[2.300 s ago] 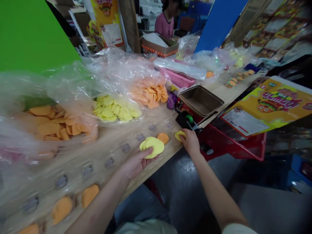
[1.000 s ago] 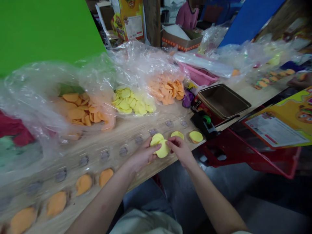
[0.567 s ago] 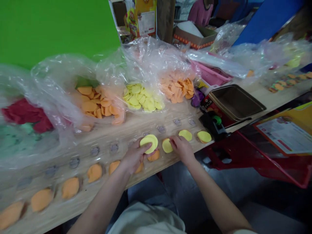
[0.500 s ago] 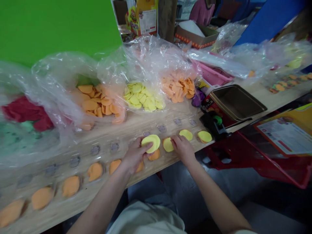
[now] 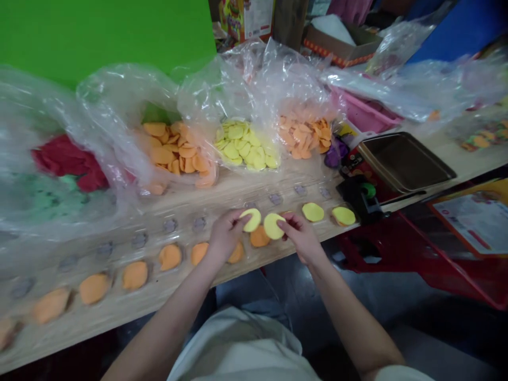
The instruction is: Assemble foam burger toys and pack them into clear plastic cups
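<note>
My left hand (image 5: pixel 226 234) pinches a pale yellow foam disc (image 5: pixel 251 220) between thumb and fingers; whether more discs lie under it I cannot tell. Close beside it, my right hand (image 5: pixel 304 239) grips another yellow disc (image 5: pixel 273 226) by its right edge. Below the two discs an orange foam piece (image 5: pixel 260 236) sits in the row of clear plastic trays. To the right of my right hand, a yellow round (image 5: pixel 313 212) and another yellow round (image 5: pixel 344 216) lie in that row. Further orange pieces (image 5: pixel 135 275) continue leftward along the table edge.
Behind the row stand clear bags with yellow discs (image 5: pixel 246 145), orange pieces (image 5: pixel 178 148), peach pieces (image 5: pixel 304 135) and red pieces (image 5: pixel 71 161). A black tape dispenser (image 5: pixel 363 198), a brown tray (image 5: pixel 408 161) and a pink basket (image 5: pixel 367 111) are at right. A red crate (image 5: pixel 436 259) stands below.
My right hand has drawn back from the row and now holds a yellow disc up beside my left hand. The left-hand discs look fewer or closer together. The camera view has shifted slightly.
</note>
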`<state>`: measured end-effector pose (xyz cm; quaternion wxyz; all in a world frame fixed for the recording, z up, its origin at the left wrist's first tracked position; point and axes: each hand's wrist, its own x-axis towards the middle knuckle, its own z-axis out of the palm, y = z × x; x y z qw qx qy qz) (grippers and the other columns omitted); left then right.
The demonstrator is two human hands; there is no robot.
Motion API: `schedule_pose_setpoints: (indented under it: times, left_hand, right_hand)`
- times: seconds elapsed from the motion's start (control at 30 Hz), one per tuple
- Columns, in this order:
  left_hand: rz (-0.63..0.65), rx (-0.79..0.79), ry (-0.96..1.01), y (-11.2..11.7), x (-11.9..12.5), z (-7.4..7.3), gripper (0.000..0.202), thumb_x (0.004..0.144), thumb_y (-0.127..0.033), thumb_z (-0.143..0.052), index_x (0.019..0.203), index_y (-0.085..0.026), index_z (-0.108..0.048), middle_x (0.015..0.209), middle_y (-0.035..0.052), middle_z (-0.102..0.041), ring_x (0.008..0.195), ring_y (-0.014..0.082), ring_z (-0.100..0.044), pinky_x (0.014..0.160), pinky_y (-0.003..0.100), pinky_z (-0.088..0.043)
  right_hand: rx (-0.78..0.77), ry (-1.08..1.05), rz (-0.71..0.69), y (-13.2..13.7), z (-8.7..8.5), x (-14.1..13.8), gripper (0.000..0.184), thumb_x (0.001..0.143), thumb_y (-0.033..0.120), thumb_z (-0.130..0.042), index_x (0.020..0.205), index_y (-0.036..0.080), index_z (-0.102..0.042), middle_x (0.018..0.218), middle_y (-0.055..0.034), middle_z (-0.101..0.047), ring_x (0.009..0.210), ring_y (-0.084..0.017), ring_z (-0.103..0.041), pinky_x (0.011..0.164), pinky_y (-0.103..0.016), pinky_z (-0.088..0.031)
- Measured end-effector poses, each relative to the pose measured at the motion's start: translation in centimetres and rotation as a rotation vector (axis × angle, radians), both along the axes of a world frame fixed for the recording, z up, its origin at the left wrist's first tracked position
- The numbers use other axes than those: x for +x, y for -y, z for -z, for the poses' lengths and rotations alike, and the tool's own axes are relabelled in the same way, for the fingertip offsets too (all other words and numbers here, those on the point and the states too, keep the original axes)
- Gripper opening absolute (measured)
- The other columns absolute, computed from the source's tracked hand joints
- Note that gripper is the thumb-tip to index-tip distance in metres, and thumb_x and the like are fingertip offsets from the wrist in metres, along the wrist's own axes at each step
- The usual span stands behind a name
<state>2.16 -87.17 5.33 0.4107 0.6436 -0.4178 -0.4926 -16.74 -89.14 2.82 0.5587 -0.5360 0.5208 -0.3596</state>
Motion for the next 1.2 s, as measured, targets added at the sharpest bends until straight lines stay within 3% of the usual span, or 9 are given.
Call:
schedule_pose_setpoints:
  times: [0.1, 0.2, 0.4, 0.57, 0.7, 0.8, 1.0, 1.1, 1.2]
  left_hand:
    - [0.051, -0.052, 0.284, -0.8, 3.2, -0.5, 0.024, 0.073, -0.034, -0.058, 0.091, -0.022, -0.067, 0.091, 0.0039, -0.066, 0.084, 0.0205, -0.057, 0.074, 0.028, -0.041]
    - [0.16, 0.031, 0.2, -2.5, 5.3, -0.3, 0.026, 0.073, -0.032, -0.058, 0.095, -0.02, -0.063, 0.085, 0.0031, -0.065, 0.074, 0.0177, -0.056, 0.066, 0.026, -0.041]
    - [0.284, 0.033, 0.407, -4.7, 4.0, 1.8, 0.016, 0.073, -0.027, -0.058, 0.088, -0.024, -0.064, 0.082, 0.0029, -0.065, 0.076, 0.0206, -0.056, 0.071, 0.028, -0.037]
    - [0.277, -0.13, 0.453, -5.2, 3.7, 1.6, 0.018, 0.076, -0.027, -0.056, 0.091, -0.025, -0.066, 0.092, 0.0062, -0.063, 0.089, 0.023, -0.054, 0.079, 0.029, -0.035]
    - [0.283, -0.074, 0.322, -5.4, 4.7, 1.0, 0.023, 0.08, -0.034, -0.051, 0.095, -0.023, -0.064, 0.09, 0.0045, -0.064, 0.082, 0.0197, -0.056, 0.073, 0.027, -0.039]
    - [0.341, -0.016, 0.272, -5.1, 4.7, 1.5, 0.021, 0.078, -0.031, -0.054, 0.094, -0.022, -0.064, 0.089, 0.004, -0.065, 0.078, 0.0191, -0.058, 0.068, 0.026, -0.041]
    - [0.364, -0.23, 0.822, -6.3, 3.7, 2.3, 0.029, 0.079, -0.019, -0.054, 0.107, -0.023, -0.058, 0.102, 0.0078, -0.061, 0.098, 0.0232, -0.053, 0.085, 0.034, -0.039]
    - [0.374, -0.311, 0.975, -8.5, 3.8, 2.4, 0.034, 0.084, -0.031, -0.048, 0.116, -0.022, -0.052, 0.119, 0.0089, -0.055, 0.11, 0.0234, -0.047, 0.095, 0.041, -0.032]
    - [0.536, -0.372, 1.02, -10.5, 4.1, 2.7, 0.049, 0.084, -0.047, -0.042, 0.126, -0.024, -0.043, 0.128, 0.007, -0.05, 0.12, 0.0234, -0.04, 0.104, 0.047, -0.019]
  right_hand:
    - [-0.134, -0.153, -0.084, 0.0, 0.5, 0.5, 0.028, 0.074, 0.035, -0.059, 0.097, 0.019, -0.057, 0.08, -0.0019, -0.061, 0.069, -0.014, -0.056, 0.062, -0.027, -0.046]
    - [-0.257, -0.348, -0.29, -0.1, 1.3, 1.3, 0.027, 0.078, 0.028, -0.056, 0.104, 0.021, -0.056, 0.083, -0.002, -0.062, 0.074, -0.016, -0.056, 0.067, -0.03, -0.047]
    - [-0.718, -0.843, -0.397, -0.2, 2.1, 2.2, 0.024, 0.083, 0.023, -0.049, 0.105, 0.017, -0.058, 0.094, -0.0102, -0.06, 0.092, -0.025, -0.051, 0.085, -0.04, -0.041]
    - [-0.817, -0.879, -0.339, -2.7, 2.0, 0.8, 0.025, 0.086, 0.029, -0.044, 0.105, 0.018, -0.058, 0.103, -0.0104, -0.06, 0.104, -0.025, -0.047, 0.09, -0.041, -0.038]
    - [-0.852, -0.935, -0.473, -5.2, 2.4, 0.6, 0.036, 0.085, 0.032, -0.047, 0.119, 0.02, -0.051, 0.124, -0.0084, -0.053, 0.126, -0.03, -0.03, 0.099, -0.049, -0.029]
    - [-0.873, -0.957, -0.434, -5.5, 2.2, 1.1, 0.037, 0.084, 0.032, -0.049, 0.119, 0.019, -0.051, 0.131, -0.0104, -0.046, 0.13, -0.031, -0.023, 0.1, -0.052, -0.026]
    - [-0.911, -0.847, -0.317, -4.5, 1.1, 2.8, 0.03, 0.083, 0.024, -0.049, 0.113, 0.019, -0.055, 0.123, -0.0094, -0.051, 0.126, -0.028, -0.03, 0.1, -0.049, -0.031]
    - [-0.907, -0.789, -0.324, -4.3, 1.2, 3.4, 0.029, 0.083, 0.02, -0.049, 0.111, 0.019, -0.057, 0.119, -0.0085, -0.054, 0.122, -0.027, -0.034, 0.1, -0.047, -0.032]
    - [-0.896, -0.727, -0.317, -3.1, 1.2, 3.5, 0.029, 0.082, 0.018, -0.049, 0.11, 0.018, -0.057, 0.113, -0.0086, -0.057, 0.117, -0.025, -0.04, 0.098, -0.045, -0.036]
